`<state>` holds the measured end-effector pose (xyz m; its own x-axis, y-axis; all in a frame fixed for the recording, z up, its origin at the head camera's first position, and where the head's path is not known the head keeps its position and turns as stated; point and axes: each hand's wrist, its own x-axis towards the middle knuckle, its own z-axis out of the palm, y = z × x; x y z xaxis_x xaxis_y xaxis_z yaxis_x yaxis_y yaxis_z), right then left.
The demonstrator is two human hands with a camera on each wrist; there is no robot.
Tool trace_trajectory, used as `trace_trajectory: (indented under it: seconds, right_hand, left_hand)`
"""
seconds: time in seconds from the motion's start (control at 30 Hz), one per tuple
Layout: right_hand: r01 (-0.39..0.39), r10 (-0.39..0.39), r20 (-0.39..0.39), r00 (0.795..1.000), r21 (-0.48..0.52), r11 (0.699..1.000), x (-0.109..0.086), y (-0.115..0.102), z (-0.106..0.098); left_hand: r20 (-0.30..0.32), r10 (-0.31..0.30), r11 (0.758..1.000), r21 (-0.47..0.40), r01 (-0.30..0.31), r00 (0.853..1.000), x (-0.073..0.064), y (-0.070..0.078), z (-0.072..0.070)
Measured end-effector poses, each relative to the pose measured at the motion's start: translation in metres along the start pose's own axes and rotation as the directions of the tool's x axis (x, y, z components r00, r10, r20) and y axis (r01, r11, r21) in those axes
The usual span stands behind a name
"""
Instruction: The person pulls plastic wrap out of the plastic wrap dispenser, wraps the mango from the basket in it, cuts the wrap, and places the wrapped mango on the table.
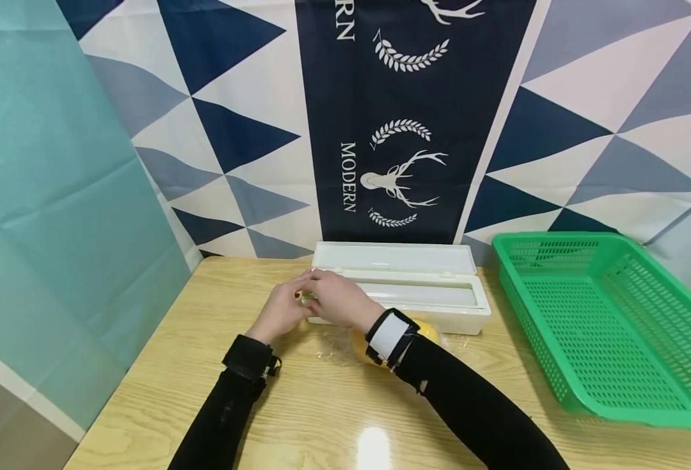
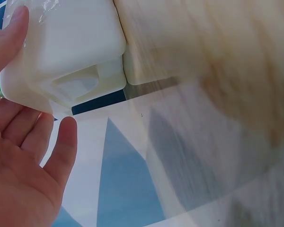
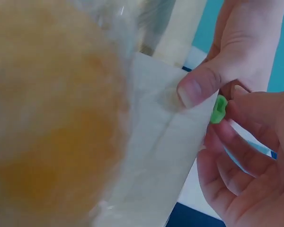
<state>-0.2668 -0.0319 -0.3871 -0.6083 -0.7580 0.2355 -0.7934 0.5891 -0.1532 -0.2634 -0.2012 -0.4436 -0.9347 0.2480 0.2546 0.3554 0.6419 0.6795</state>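
Observation:
A long white cling film box (image 1: 445,320) lies at the back of the wooden table with its lid (image 1: 398,258) raised. My left hand (image 1: 282,308) grips the box's left end; in the right wrist view its thumb (image 3: 193,90) presses the side. My right hand (image 1: 339,297) reaches across to that end. Its thumb and a finger pinch a small green plastic piece (image 3: 219,109) at the box edge. A yellow-orange round thing (image 1: 359,343) under clear film sits in front of the box, partly hidden by my right wrist; the right wrist view shows it blurred.
A green plastic basket (image 1: 556,385) with mesh sides stands to the right of the box. Patterned cloth (image 1: 251,130) hangs close behind the table, and a teal cloth (image 1: 69,196) hangs at the left. Clear film (image 1: 335,343) spreads on the wood around the round thing.

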Motion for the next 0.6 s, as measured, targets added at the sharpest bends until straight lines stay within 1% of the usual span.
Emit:
trace_trajectory:
  seconds: [0.13,0.23,0.4,0.5,0.6]
  right_hand:
    - [0.017,-0.017,-0.019,1.0,-0.016,1.0,0.006,-0.004,-0.001]
    - [-0.001,0.0,-0.028,1.0,-0.027,1.0,0.01,-0.006,-0.004]
    - [-0.02,0.018,-0.016,1.0,-0.08,0.997,0.017,-0.008,-0.005]
    - [-0.016,0.013,-0.029,0.999,-0.117,0.993,0.02,-0.009,-0.004]
    - [-0.025,0.02,-0.038,0.999,-0.133,0.991,0.02,-0.01,-0.001]
  left_hand:
    - [-0.011,0.008,1.0,-0.002,-0.008,1.0,-0.001,0.0,0.0]
    - [-0.02,0.015,1.0,0.012,-0.015,1.0,-0.001,0.0,0.0]
    - [-0.046,-0.008,0.999,0.036,0.01,0.999,-0.001,0.002,0.002]
    - [-0.061,-0.02,0.999,0.043,0.022,0.998,-0.001,0.004,0.002]
    - [-0.065,-0.018,0.999,0.046,0.021,0.998,-0.001,0.004,0.002]
